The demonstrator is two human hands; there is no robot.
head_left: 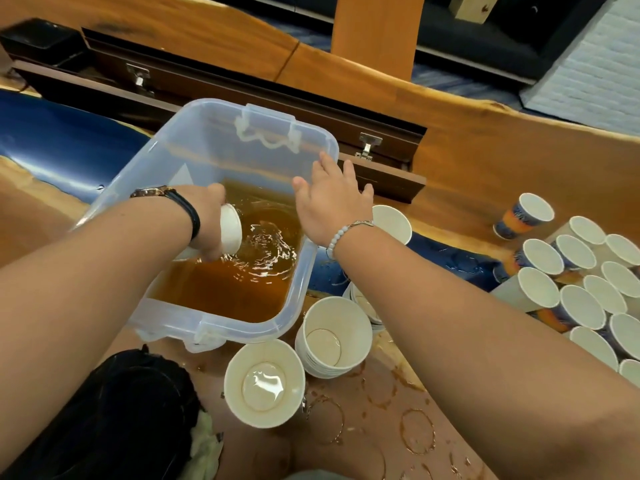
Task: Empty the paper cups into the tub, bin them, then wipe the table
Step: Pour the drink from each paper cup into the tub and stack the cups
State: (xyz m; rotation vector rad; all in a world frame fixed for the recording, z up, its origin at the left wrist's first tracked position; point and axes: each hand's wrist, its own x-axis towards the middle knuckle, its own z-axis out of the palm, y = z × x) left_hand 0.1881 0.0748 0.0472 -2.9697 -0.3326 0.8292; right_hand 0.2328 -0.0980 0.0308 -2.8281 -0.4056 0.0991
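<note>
The left hand [206, 220] grips a white paper cup [231, 230] with fingers and thumb curled round its body. The cup is tipped on its side inside the clear plastic tub [207, 140], mouth facing the brown liquid [225, 292], whose surface is rippled just beside the cup. The right hand [329, 202] is held flat with fingers spread and holds nothing; it hovers over the right rim of the tub. A beaded bracelet [337, 235] sits on the right wrist. The tub stands on the wood and blue resin table [485, 168], tilted in the view, with a latch on its far and near rims. Just beside the tub's near right corner stands a stack of nested cups [334, 336], and next to it a single cup [265, 382] with a thin film of liquid at the bottom. Another cup [393, 221] stands behind the right wrist. A cluster of upright cups [588, 289] occupies the right edge of the table. Brown ring stains [417, 431] mark the near tabletop. A black bag [114, 417] lies at lower left.
</note>
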